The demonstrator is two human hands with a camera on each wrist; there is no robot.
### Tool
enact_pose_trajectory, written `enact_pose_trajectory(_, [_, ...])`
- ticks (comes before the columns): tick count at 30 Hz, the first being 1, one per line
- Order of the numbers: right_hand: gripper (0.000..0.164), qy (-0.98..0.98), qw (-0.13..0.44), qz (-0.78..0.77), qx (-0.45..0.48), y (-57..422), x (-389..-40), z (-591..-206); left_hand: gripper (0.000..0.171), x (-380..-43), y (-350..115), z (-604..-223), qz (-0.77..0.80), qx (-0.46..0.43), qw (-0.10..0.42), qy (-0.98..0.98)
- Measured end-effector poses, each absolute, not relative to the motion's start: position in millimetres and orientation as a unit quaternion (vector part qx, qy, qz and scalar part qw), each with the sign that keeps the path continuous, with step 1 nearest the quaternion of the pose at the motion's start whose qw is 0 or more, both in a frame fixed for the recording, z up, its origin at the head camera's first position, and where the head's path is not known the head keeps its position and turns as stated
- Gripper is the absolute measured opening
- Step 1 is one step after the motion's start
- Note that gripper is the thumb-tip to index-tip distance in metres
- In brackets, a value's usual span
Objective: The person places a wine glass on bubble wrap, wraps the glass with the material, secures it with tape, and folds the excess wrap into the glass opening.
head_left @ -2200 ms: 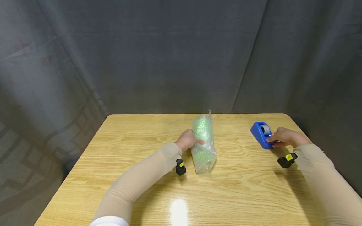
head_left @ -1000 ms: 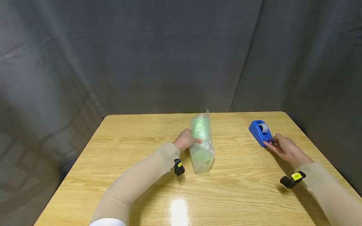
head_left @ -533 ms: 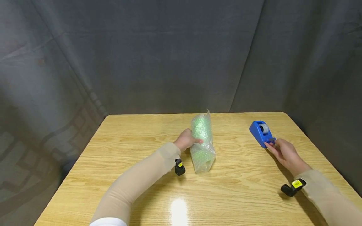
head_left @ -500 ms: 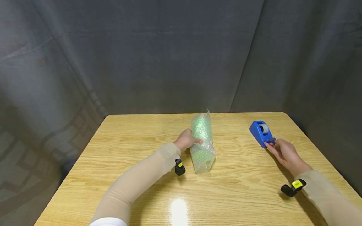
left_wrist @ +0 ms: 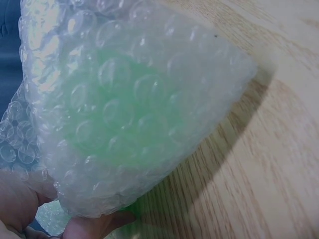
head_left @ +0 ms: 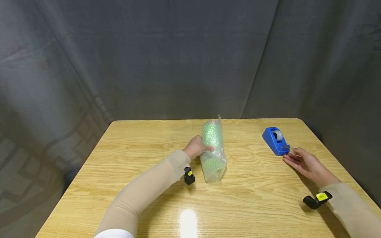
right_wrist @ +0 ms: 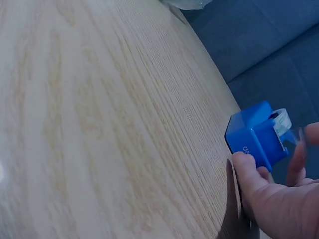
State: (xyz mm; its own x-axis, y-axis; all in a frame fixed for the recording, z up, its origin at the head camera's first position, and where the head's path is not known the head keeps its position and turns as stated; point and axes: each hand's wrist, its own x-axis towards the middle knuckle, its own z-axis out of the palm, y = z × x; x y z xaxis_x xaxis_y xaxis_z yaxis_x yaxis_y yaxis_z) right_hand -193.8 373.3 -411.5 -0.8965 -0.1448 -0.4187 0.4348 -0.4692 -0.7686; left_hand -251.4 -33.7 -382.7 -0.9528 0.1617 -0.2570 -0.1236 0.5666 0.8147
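Note:
My left hand (head_left: 196,147) grips a bubble-wrapped green bundle (head_left: 213,132) lying lengthwise on the table, its thumb over the top. What is inside the wrap is only a blurred green shape. In the left wrist view, the bubble wrap (left_wrist: 119,99) fills most of the picture, with fingers (left_wrist: 94,226) under its lower edge. To the right stands a blue tape dispenser (head_left: 275,142) with a roll of clear tape. Just in front of it, my right hand (head_left: 309,167) pinches the end of a clear tape strip (right_wrist: 300,137); one fingertip (right_wrist: 244,162) touches the dispenser's front.
The wood-grain table (head_left: 143,138) extends around both things, with its far edge against a dark grey curtain (head_left: 190,66). A black wrist camera (head_left: 189,176) sits on the left wrist, another wrist camera (head_left: 317,200) on the right.
My right hand has drawn back toward me and to the right, away from the dispenser's cutting edge, with the tape between its fingers. The left hand and the bundle stay in place.

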Motion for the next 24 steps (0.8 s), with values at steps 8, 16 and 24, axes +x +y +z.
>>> enact_pose_trajectory(8, [0.026,0.522,0.202,-0.819,0.129,372.5,-192.2,-411.3,0.045,-251.9,-32.3,-383.3,0.458,0.006,0.153,0.876])
enact_pose_trajectory(16, [0.022,0.565,0.190,-0.793,0.129,371.0,-193.5,-412.7,0.043,-252.8,-32.7,-382.9,0.458,0.007,0.154,0.875])
enact_pose_trajectory(24, [0.025,0.727,0.159,-0.659,0.105,368.8,-197.8,-417.7,0.042,-253.5,-32.8,-383.1,0.468,0.012,0.158,0.869])
